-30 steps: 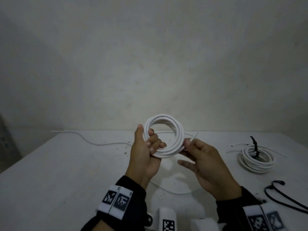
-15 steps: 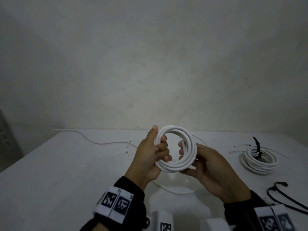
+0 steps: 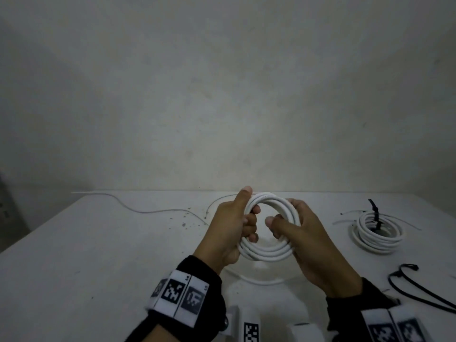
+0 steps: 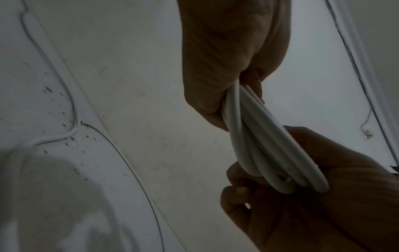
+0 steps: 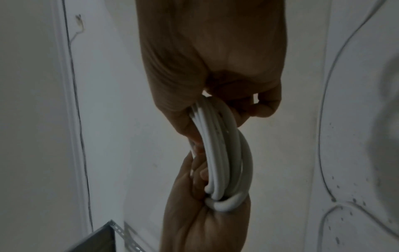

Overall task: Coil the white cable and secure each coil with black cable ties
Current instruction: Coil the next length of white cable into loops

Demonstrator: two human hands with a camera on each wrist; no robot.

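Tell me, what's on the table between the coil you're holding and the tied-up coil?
Nothing: in the head view, bare table separates the held coil from the tied coil, apart from one thin white cable end.

Smooth white plastic-sheathed cable coil [image 3: 267,253], matt speckled white table [image 3: 98,255], rough plaster wall [image 3: 222,95]

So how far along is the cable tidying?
One finished coil lies on the table at the right, already bound by a black tie. A second coil is held up by the left hand and right hand, with no tie on it yet. A loose black tie waits nearby.
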